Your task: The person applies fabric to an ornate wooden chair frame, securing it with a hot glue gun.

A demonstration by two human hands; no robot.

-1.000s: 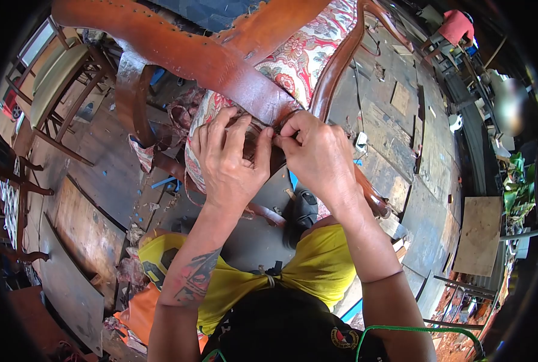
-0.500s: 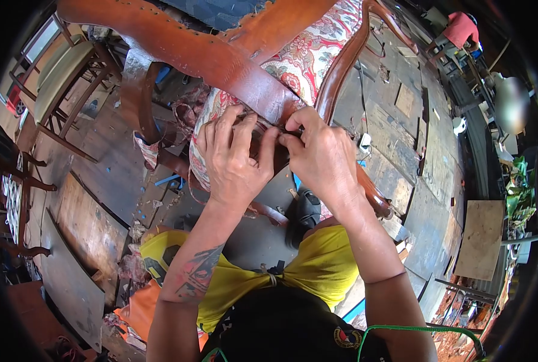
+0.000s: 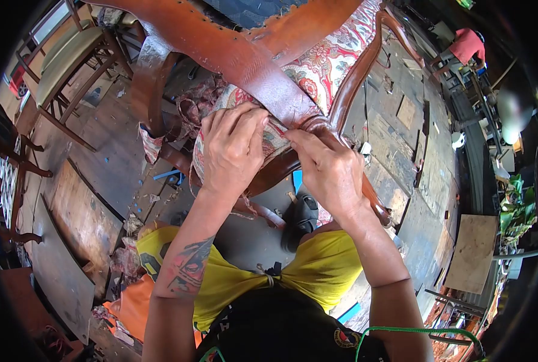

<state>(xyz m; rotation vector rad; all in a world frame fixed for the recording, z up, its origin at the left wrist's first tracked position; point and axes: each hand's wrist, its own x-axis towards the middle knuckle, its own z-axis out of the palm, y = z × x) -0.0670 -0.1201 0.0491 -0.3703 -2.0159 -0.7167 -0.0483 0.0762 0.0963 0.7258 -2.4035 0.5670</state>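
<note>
A carved brown wooden chair frame [image 3: 245, 63] fills the upper middle, with white-and-red floral fabric [image 3: 320, 69] on it. More of that fabric shows as a strip between my hands, below the wooden rail. My left hand [image 3: 236, 148] is closed at the strip's upper left edge, fingers curled against it. Beside the frame's lower joint, my right hand [image 3: 332, 172] pinches the strip's right end with its fingertips. The thumbs are mostly hidden, and any small thing between the fingers cannot be made out.
A chair with a pale padded seat [image 3: 70, 63] stands at the left. Crumpled torn fabric [image 3: 199, 102] hangs by the frame. Loose boards [image 3: 79, 217] and scraps cover the floor. Far right, a person in a red shirt [image 3: 467, 45] bends over. A plywood sheet [image 3: 472, 253] leans below them.
My hands have moved apart; earlier their fingertips nearly met at the wooden joint. The floral strip now shows between them. The chair sits slightly farther right in view.
</note>
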